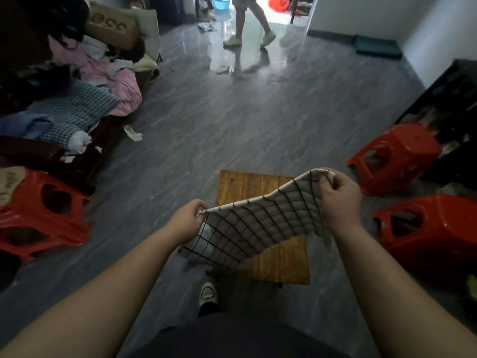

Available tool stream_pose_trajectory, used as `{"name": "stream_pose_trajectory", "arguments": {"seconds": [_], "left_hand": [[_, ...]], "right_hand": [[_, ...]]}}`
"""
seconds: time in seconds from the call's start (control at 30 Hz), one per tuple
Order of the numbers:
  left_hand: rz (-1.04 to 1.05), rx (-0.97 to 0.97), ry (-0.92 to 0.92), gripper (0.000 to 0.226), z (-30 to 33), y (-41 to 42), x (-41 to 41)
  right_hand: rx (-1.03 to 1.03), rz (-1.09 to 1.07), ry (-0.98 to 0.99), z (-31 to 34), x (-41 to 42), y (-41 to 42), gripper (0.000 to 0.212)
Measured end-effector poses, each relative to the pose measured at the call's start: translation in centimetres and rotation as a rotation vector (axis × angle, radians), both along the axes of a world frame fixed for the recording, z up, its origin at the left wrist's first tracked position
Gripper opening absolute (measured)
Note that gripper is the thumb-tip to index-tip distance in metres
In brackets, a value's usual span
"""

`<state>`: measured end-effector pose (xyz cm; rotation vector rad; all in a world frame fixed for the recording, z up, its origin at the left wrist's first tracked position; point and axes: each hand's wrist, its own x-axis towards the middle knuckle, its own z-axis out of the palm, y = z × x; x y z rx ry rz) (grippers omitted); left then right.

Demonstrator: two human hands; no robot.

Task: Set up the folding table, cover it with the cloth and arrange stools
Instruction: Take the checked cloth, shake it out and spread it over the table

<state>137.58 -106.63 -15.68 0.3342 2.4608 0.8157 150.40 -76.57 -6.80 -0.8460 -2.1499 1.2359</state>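
The only writing that can be made out is on a brown cardboard box (113, 25) at the far left, resting on a heap of clothes: large dark characters, seen upside down, that look like "350". Nothing else carries legible text.

Open floor (211, 120) lies ahead of the counter (242, 184) — red stools (395, 156) crowd its right, another stool (44, 213) and a heaped sofa (77, 104) its left.
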Motion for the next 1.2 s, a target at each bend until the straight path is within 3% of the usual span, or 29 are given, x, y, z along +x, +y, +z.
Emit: {"name": "stream_pose_trajectory", "arguments": {"seconds": [0.23, 0.3, 0.4, 0.5, 0.57, 0.7, 0.83, 1.0, 1.2], "left_hand": [[0.023, 0.187, 0.059, 0.015, 3.0, 5.2, -7.8], [0.069, 0.244, 0.043, 0.021, 3.9, 6.4, -9.4], [0.036, 0.223, 0.018, 0.056, 5.1, 7.7, -11.1], [-0.058, 0.147, 0.079, 0.051, 5.8, 8.3, -11.2], [-0.101, 0.186, 0.040, 0.038, 6.0, 8.4, -10.4], [-0.199, 0.294, -0.173, 0.036, 4.7, 8.0, -7.8], [-0.295, 0.107, -0.222, 0.068, 1.4, 8.4, -5.4], [-0.175, 0.070, -0.060, 0.036, 0.8, 10.9, -4.3], [-0.250, 0.216, 0.009, 0.026, 2.5, 12.2, -4.2]], "right_hand": [[-0.184, -0.168, 0.096, 1.1, -6.0, -0.2, 0.012], [-0.339, -0.210, 0.124, 1.5, -7.3, 0.2, 0.013], [-0.634, -0.252, 0.191, 2.1, -9.0, 1.0, 0.014], [-0.913, -0.341, 0.250, 2.2, -10.5, 1.8, 0.018], [-1.054, -0.392, 0.279, 1.5, -11.1, 2.3, 0.021], [-1.226, -0.506, 0.248, -0.9, -11.5, 2.9, 0.018], [-1.336, -0.549, 0.250, -1.8, -12.3, 3.0, 0.019], [-1.375, -0.530, 0.270, -1.1, -13.2, 2.8, 0.022], [-1.422, -0.429, 0.246, -0.7, -12.4, 1.3, 0.019]]}}
